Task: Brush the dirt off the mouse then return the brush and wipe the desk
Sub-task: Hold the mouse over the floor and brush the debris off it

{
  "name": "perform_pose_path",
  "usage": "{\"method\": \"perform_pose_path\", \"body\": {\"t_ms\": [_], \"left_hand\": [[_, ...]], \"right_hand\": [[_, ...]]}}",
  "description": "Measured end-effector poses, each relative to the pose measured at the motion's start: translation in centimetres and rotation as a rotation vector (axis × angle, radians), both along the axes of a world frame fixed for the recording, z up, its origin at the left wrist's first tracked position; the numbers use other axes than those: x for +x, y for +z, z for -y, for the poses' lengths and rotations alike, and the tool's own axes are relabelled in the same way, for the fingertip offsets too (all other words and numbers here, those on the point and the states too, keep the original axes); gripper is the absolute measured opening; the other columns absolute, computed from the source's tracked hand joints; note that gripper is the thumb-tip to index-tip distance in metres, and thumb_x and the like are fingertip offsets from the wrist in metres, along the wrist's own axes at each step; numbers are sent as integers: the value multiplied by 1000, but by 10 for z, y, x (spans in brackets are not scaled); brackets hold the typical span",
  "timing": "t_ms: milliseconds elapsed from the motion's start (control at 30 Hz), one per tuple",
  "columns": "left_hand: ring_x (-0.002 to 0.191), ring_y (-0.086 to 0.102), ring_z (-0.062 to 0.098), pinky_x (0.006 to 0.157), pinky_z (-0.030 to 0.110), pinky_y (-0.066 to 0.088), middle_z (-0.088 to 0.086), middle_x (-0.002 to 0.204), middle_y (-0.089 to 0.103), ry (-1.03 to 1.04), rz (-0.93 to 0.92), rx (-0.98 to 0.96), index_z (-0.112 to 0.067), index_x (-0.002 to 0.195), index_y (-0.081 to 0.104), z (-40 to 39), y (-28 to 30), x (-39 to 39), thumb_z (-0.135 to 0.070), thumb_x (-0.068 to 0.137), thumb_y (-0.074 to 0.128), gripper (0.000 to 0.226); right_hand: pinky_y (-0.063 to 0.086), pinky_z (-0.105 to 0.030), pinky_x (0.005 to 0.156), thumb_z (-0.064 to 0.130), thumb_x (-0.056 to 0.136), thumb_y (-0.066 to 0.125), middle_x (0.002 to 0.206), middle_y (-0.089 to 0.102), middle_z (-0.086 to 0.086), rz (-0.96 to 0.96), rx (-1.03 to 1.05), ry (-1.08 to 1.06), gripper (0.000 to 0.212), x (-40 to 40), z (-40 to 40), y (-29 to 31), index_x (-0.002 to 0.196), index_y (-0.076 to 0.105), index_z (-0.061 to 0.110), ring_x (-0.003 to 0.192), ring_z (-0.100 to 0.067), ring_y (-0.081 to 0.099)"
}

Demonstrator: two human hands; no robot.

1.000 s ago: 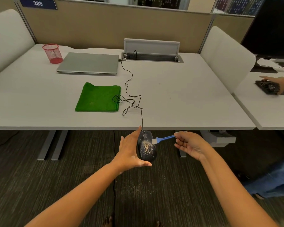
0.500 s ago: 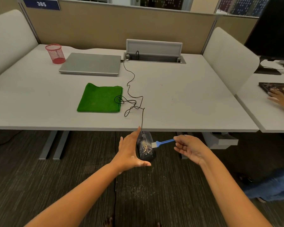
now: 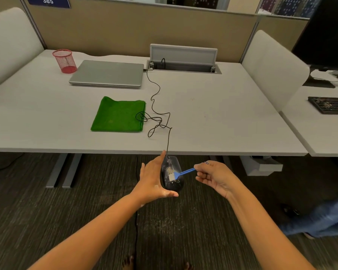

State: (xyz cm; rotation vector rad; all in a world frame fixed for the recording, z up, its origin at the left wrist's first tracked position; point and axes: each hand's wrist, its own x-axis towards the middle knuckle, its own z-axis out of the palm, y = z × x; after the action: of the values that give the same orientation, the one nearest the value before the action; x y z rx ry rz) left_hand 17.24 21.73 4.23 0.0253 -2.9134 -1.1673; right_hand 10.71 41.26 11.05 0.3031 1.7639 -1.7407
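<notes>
My left hand [image 3: 154, 182] grips a black wired mouse [image 3: 175, 184] just off the front edge of the grey desk [image 3: 213, 114], above the carpet. Pale crumbs of dirt speckle the mouse's top. My right hand [image 3: 215, 177] pinches the handle of a small blue brush [image 3: 180, 174], whose white bristles rest on the middle of the mouse. The mouse's black cord [image 3: 154, 106] loops across the desk to a laptop. A folded green cloth [image 3: 119, 114] lies flat on the desk, left of the cord.
A closed silver laptop [image 3: 107, 74] and a red mesh cup [image 3: 64, 61] sit at the desk's back left. An open cable hatch [image 3: 183, 59] is at the back. Crumbs are scattered on the carpet [image 3: 174, 227] below. Another person's leg [image 3: 320, 221] is at the right; a keyboard [image 3: 330, 105] lies on the neighbouring desk.
The brush has swept down the mouse from its upper part to its middle, and less dirt shows on it. The other person's hand has left the neighbouring keyboard.
</notes>
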Motion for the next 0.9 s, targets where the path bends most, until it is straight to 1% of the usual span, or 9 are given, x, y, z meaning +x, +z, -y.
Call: {"method": "perform_pose_path", "body": {"t_ms": [167, 367, 467, 633, 900], "left_hand": [[136, 16, 16, 107, 39, -13, -4, 147, 22, 6, -12, 19, -44, 133, -17, 3, 0, 1, -56, 50, 81, 129], [136, 19, 17, 106, 39, -12, -4, 146, 25, 29, -34, 48, -45, 133, -14, 5, -2, 2, -54, 49, 82, 128], [135, 20, 16, 107, 40, -12, -5, 145, 26, 24, -37, 52, -44, 133, -14, 4, -2, 1, -54, 50, 82, 127], [135, 19, 16, 107, 40, -12, -5, 146, 25, 20, -53, 41, -46, 132, -15, 2, -2, -2, -56, 50, 81, 127], [134, 20, 15, 107, 40, -11, -6, 144, 28, 34, -66, 46, -48, 131, -14, 1, -4, -6, -56, 49, 81, 126]], "right_hand": [[54, -28, 74, 6, 80, 66, 70, 60, -3, 38, -12, -37, 7, -1, -13, -1, 84, 61, 6, 65, -12, 57], [53, -31, 78, 5, 81, 65, 70, 59, -3, 24, -43, -89, 5, 0, -22, 1, 80, 61, 8, 66, -12, 57], [54, -31, 79, 5, 81, 65, 68, 59, -3, -4, -61, -75, 9, 3, -18, 3, 75, 60, 9, 65, -11, 57], [54, -31, 79, 5, 81, 65, 67, 58, -3, -54, -19, -30, 8, 8, -11, 2, 76, 59, 7, 65, -12, 57], [54, -32, 80, 5, 81, 66, 67, 57, -4, -114, -17, 7, 18, 13, -5, 0, 65, 58, 10, 68, -13, 58]]}}
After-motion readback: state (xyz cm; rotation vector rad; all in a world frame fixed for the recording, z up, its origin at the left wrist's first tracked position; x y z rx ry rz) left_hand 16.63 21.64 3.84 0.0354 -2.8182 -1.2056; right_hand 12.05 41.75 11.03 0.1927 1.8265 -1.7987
